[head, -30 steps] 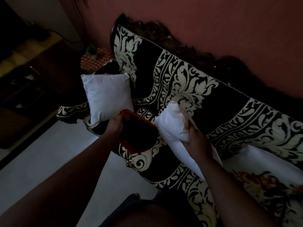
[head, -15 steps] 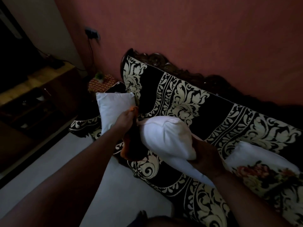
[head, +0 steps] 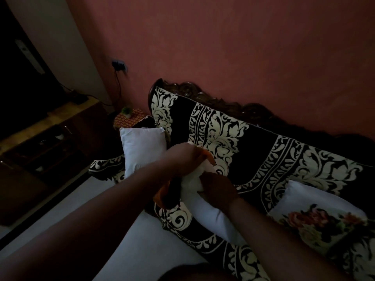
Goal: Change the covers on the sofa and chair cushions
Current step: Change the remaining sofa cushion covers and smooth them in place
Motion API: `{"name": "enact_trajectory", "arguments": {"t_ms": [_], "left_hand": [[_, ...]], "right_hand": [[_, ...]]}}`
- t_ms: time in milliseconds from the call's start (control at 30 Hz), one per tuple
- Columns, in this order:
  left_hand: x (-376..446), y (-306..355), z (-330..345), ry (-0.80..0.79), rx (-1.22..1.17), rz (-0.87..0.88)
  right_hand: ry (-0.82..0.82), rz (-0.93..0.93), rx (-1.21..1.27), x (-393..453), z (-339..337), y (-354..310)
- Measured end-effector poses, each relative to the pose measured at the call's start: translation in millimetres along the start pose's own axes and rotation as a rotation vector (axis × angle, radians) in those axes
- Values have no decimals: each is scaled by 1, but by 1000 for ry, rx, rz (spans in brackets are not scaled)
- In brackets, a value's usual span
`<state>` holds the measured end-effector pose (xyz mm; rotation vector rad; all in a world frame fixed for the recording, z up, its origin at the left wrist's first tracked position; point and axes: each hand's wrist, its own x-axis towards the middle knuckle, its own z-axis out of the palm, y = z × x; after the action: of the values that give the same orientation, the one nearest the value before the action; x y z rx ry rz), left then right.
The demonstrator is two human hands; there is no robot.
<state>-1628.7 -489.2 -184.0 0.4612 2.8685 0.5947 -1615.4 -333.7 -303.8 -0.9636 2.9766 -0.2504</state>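
Note:
My right hand point(head: 218, 186) grips a bare white cushion point(head: 205, 209) near its upper end, above the front of the sofa seat. My left hand point(head: 181, 159) grips the edge of a dark orange cover point(head: 165, 196) at the cushion's top corner; the rest of the cover hangs below my wrist. A second bare white cushion point(head: 142, 151) leans upright at the sofa's left end. A white cushion with a floral cover point(head: 316, 220) lies on the seat at the right.
The sofa point(head: 263, 151) wears a black cloth with cream leaf patterns and has a carved dark back against a reddish wall. A small patterned side table point(head: 129, 118) stands at its left end, beside a dark wooden cabinet point(head: 40, 142). Pale floor point(head: 60, 209) lies in front.
My left hand has lifted the orange cover up and right onto the top of the white cushion. My right hand has brought the cushion up towards it. The camera has tilted upward.

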Motion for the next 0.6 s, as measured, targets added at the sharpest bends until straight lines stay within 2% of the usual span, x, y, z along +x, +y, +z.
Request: {"name": "enact_trajectory", "arguments": {"t_ms": [33, 67, 100, 133, 167, 200, 233, 267, 300, 333, 367, 433, 500, 600], "left_hand": [[-1, 15, 2, -2, 114, 34], [1, 27, 10, -11, 217, 58], [1, 41, 17, -36, 298, 61], [2, 51, 26, -52, 362, 60], [3, 55, 33, -37, 409, 82], [4, 51, 40, 15, 412, 116], [3, 44, 44, 81, 354, 138], [2, 33, 45, 170, 298, 150], [1, 20, 48, 231, 279, 124], [-1, 5, 51, 299, 300, 61], [-3, -9, 55, 360, 315, -2], [-6, -21, 60, 331, 250, -94], [-8, -19, 60, 251, 121, -109], [-14, -3, 62, 256, 75, 55]], "right_hand": [[52, 4, 44, 5, -6, -2], [187, 54, 142, 6, -11, -1], [232, 143, 363, 6, -10, 2], [135, 234, 594, 6, -14, 5], [117, 270, 683, 4, -22, 6], [66, 279, 737, 8, -25, 11], [128, 294, 800, 11, -27, 16], [56, 293, 606, 14, -15, 28], [71, 376, 573, 17, -10, 37], [106, 474, 686, 21, -9, 46], [228, 534, 851, 20, -19, 51], [328, 627, 906, 15, -20, 64], [272, 715, 934, 9, -28, 67], [198, 889, 1096, 19, -39, 83]]}}
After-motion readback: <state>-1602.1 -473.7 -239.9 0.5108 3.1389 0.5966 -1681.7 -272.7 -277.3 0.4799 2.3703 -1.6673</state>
